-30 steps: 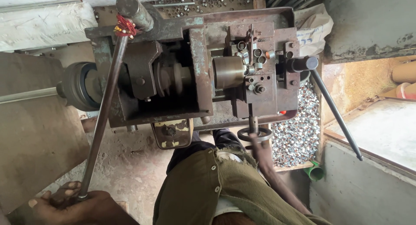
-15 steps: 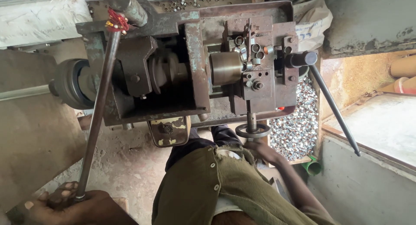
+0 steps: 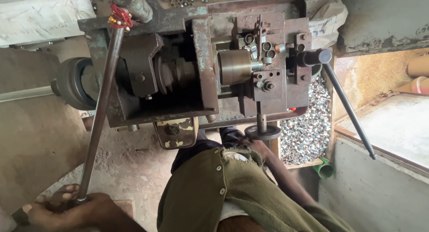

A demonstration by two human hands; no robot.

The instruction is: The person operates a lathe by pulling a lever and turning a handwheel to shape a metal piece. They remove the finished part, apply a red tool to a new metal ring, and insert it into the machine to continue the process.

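Note:
My left hand (image 3: pixel 67 209) is at the bottom left, closed around the lower end of a long steel lever (image 3: pixel 100 111). The lever rises to a rusty machine (image 3: pixel 203 48), where red thread is tied near its top. My right hand (image 3: pixel 252 145) reaches under the machine and grips a small round handwheel (image 3: pixel 263 132) on a short shaft. Above the wheel, a brass-coloured cylinder (image 3: pixel 234 66) faces a tool block holding several small metal rings (image 3: pixel 263 46). My olive shirt (image 3: pixel 232 191) fills the bottom middle.
A heap of small shiny metal rings (image 3: pixel 308 124) lies in a bin right of the handwheel. A thin black rod with a knob (image 3: pixel 348 111) slants down to the right. A green pipe piece (image 3: pixel 324 169), a white sack (image 3: pixel 328 15), a pulley (image 3: pixel 71 82) and concrete ledges surround the machine.
The view has drifted a little, so the machine sits slightly further left. Both hands keep their hold, the left on the lever and the right at the handwheel.

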